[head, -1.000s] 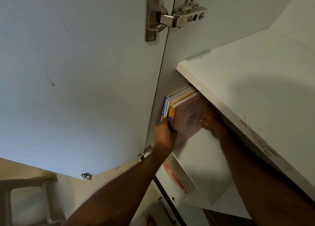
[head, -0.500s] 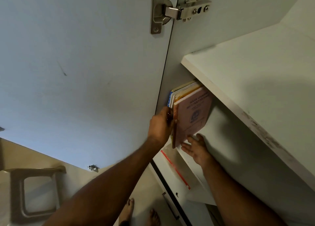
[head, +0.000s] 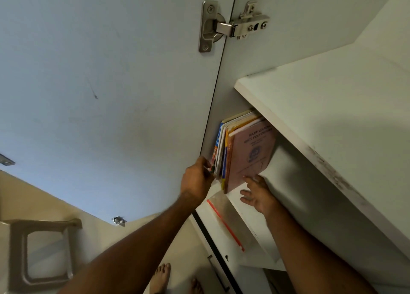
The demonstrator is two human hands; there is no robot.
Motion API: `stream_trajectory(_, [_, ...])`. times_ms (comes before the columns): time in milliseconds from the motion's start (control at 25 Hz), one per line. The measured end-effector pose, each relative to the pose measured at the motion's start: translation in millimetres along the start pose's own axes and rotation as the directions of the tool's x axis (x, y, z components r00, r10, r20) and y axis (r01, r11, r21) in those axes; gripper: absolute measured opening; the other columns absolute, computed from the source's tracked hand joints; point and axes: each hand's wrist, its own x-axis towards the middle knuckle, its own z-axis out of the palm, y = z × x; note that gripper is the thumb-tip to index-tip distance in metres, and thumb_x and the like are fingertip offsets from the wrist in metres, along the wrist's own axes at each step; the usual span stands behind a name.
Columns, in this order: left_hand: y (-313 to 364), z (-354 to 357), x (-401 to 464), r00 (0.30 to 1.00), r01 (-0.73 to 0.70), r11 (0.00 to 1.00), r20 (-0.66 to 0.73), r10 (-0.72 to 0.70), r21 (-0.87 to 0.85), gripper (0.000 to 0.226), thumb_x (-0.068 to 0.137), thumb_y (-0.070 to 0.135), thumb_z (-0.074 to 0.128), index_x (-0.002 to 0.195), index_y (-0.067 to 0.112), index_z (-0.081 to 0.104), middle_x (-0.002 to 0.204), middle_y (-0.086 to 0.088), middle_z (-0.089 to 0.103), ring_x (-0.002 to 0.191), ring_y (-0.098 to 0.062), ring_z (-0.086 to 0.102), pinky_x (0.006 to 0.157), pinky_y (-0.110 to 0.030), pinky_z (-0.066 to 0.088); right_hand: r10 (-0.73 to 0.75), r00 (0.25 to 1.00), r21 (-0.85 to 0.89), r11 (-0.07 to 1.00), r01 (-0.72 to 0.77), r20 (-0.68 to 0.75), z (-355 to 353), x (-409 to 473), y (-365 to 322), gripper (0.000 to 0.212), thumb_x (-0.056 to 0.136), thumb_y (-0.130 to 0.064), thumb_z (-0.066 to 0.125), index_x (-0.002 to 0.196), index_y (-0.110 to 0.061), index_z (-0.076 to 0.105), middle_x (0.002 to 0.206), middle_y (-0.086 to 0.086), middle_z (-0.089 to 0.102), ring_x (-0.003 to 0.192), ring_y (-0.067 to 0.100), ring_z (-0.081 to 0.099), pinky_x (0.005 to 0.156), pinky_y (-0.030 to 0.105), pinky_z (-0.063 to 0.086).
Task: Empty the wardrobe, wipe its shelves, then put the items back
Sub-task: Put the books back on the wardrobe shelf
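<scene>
Starting at the far left, we see a plastic stool (head: 42,251) on the floor below the open wardrobe door (head: 106,89), whose hinge (head: 233,26) sits high up. Further right, our left hand (head: 196,179) curls around the outer edge of the stack of books (head: 240,151), which stands upright on the shelf (head: 250,209), pressed close to the wardrobe's side wall under the shelf above. Our right hand (head: 257,195) is spread open, fingertips touching the lower corner of the pink booklet at the stack's front. A clear zip bag (head: 228,220) with a red strip lies on the shelf edge just below. We judge these thin, floppy paperbacks light but prone to fanning and sliding apart, so gripping the whole bundle near its bottom edges from both sides seems wisest.
</scene>
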Motion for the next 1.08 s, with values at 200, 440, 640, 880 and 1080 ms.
stream_trajectory(200, [-19.8,-15.8,-37.4,0.996,0.093,0.996,-0.006,-0.093,0.002,0.028,0.094,0.017,0.068,0.119,0.021,0.055,0.103,-0.002,0.069,0.088,-0.016,0.067,0.080,-0.033,0.059,0.030,0.999,-0.033,0.999,-0.029,0.028,-2.8,-3.7,17.6,0.060,0.100,-0.019,0.058,0.152,-0.026,0.028,0.156,0.016,0.037,0.136,0.042,0.045,0.106,0.056,0.044])
stream_trajectory(440, [-33.1,-44.7,-81.3,0.988,0.148,0.988,-0.030,-0.150,-0.051,0.029,0.094,0.022,0.070,0.118,0.021,0.055,0.098,0.003,0.067,0.085,-0.013,0.067,0.071,-0.026,0.055,-0.014,0.993,-0.083,0.996,0.023,0.113,17.2,5.2,20.5,0.042,0.101,-0.020,0.056,0.139,-0.027,0.039,0.145,0.012,0.049,0.137,0.034,0.045,0.109,0.049,0.042])
stream_trajectory(640, [-36.1,-61.9,-110.3,0.988,0.149,0.983,-0.034,-0.153,-0.104,0.028,0.092,0.022,0.072,0.115,0.025,0.055,0.095,0.007,0.067,0.082,-0.011,0.069,0.070,-0.027,0.054,-0.001,0.974,0.020,1.000,-0.003,0.227,18.1,13.7,13.5,0.048,0.099,-0.023,0.058,0.144,-0.021,0.042,0.140,0.007,0.055,0.126,0.028,0.051,0.106,0.042,0.041])
stream_trajectory(880, [-59.5,-120.9,-161.3,0.990,0.106,0.981,-0.073,-0.119,-0.162,0.024,0.092,0.024,0.072,0.109,0.030,0.056,0.097,0.007,0.069,0.081,-0.012,0.071,0.067,-0.028,0.055,-0.064,0.997,-0.159,0.985,0.072,0.050,54.1,-38.3,50.4,0.027,0.097,-0.019,0.059,0.122,-0.016,0.052,0.121,0.010,0.055,0.101,0.028,0.057,0.091,0.038,0.051])
stream_trajectory(1080, [-119.8,-201.2,-256.2,0.976,0.105,0.970,-0.162,-0.142,-0.219,0.018,0.089,0.023,0.073,0.097,0.033,0.061,0.092,0.005,0.071,0.073,-0.012,0.070,0.068,-0.040,0.058,-0.176,0.961,-0.279,0.932,0.232,0.214,138.4,-146.6,113.8,0.013,0.096,-0.006,0.054,0.105,-0.012,0.061,0.086,0.009,0.064,0.072,0.021,0.062,0.062,0.027,0.048])
